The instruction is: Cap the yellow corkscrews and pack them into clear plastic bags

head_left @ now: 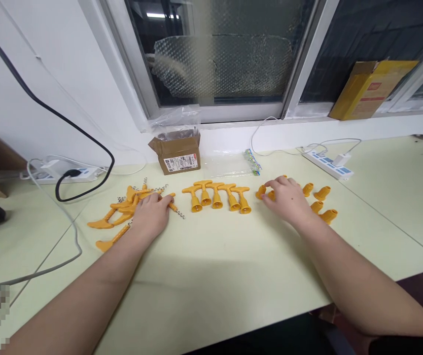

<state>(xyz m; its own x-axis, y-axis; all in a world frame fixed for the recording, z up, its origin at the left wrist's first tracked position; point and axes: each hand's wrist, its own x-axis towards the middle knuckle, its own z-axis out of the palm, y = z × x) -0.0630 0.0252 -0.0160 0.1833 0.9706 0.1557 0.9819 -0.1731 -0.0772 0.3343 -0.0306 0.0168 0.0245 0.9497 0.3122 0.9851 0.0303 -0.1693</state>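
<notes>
My left hand [151,213] rests on a loose pile of yellow corkscrews [123,212] with metal spirals, its fingers closed around one corkscrew [173,206] whose spiral points right. On the right, my right hand [287,197] has thumb and fingers curled about a yellow bell-shaped sleeve [271,195], partly hidden by them. Another sleeve [261,191] stands just left of those fingertips. Several more sleeves [322,193] are grouped beside and behind that hand. Between my hands, a row of corkscrews fitted in sleeves [217,196] lies with T-handles toward the window.
Behind the row are an opened cardboard box [180,155] and a clear plastic bag [228,165]. Power strips [328,162] sit along the wall, and a black cable [86,133] hangs at left. A yellow carton [374,91] leans on the window sill.
</notes>
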